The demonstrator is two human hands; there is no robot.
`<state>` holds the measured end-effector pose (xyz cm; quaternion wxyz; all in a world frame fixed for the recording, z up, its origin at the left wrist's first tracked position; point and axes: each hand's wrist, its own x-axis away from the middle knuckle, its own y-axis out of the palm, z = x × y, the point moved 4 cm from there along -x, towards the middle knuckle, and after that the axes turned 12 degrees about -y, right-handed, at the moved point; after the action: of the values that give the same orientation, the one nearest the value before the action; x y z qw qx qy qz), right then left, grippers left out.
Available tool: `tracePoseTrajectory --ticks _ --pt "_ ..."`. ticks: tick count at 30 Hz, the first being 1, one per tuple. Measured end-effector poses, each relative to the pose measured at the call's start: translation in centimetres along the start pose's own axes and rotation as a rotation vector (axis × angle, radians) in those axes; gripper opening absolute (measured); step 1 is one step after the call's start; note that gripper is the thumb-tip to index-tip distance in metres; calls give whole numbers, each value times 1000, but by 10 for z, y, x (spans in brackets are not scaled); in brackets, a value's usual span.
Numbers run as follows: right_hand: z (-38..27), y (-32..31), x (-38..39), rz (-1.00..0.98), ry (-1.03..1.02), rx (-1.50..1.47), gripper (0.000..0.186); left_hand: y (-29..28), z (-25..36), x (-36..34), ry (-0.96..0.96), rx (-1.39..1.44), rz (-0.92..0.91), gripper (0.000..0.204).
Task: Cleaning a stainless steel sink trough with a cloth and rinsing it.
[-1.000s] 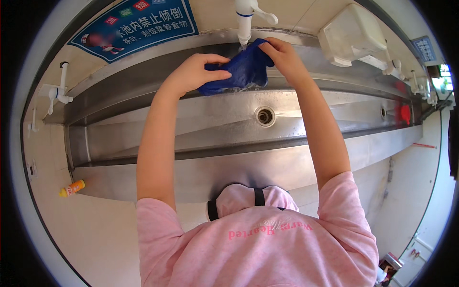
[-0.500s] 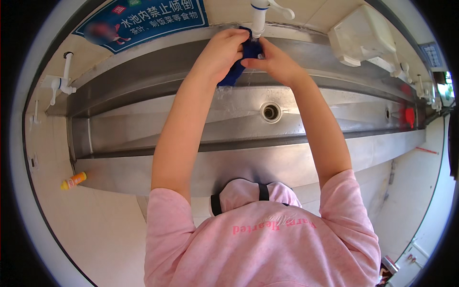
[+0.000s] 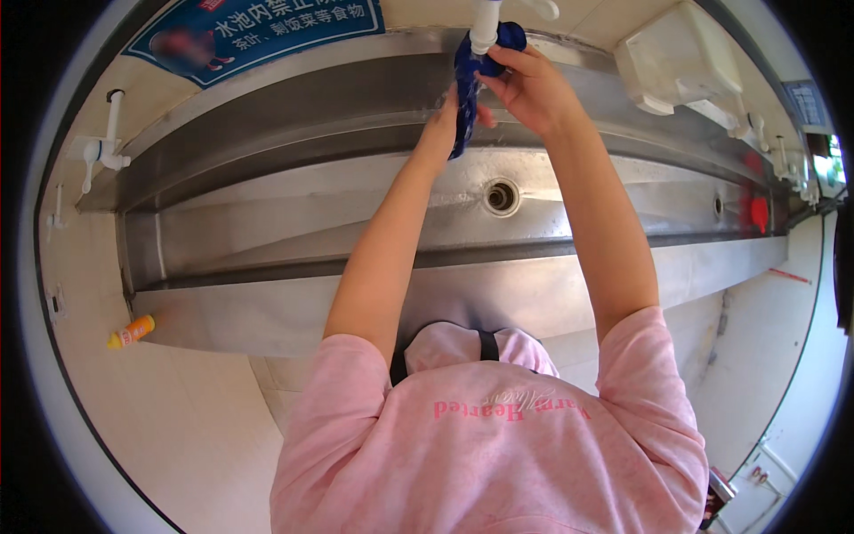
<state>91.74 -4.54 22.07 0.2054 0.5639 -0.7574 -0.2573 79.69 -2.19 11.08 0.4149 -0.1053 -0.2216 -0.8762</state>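
A dark blue wet cloth (image 3: 464, 102) hangs bunched around the white tap (image 3: 485, 34) at the far side of the metal sink, with water running over it. My right hand (image 3: 538, 92) pinches its upper part just right of the spout. Lower down, my left hand (image 3: 438, 129) is closed around the hanging length; the cloth covers part of this hand, and some fingertips show on its right side. Both forearms reach out over the long stainless steel trough sink (image 3: 294, 200). Below the cloth and slightly right lies the round drain (image 3: 501, 198).
A white dispenser box (image 3: 680, 58) hangs on the back wall to the right. Another white tap (image 3: 107, 153) is at the left end. A yellow-orange bottle (image 3: 132, 332) is by the sink's left front corner. A red object (image 3: 759, 214) sits at the right end. A blue sign (image 3: 258, 40) is behind.
The cloth has gone from bunched between both hands to hanging longer, its top raised beside the spout. My left hand has moved down and right; my right hand has shifted slightly up and right.
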Motion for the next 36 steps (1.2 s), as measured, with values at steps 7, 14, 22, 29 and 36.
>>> tracePoseTrajectory --ticks 7,14,22,29,36 --pt "-3 -14 9 110 -178 60 17 -2 -43 18 -293 77 -156 65" --pt "8 2 71 -518 -530 1547 21 24 9 8 -203 1015 -303 45" --pt "-97 54 63 71 -766 1226 23 35 38 2 -256 873 82 13" --pt "-99 99 65 18 -630 1767 23 29 45 -11 3 954 112 8" --pt "-86 132 65 -49 -268 1981 33 21 55 32 -28 721 311 8"
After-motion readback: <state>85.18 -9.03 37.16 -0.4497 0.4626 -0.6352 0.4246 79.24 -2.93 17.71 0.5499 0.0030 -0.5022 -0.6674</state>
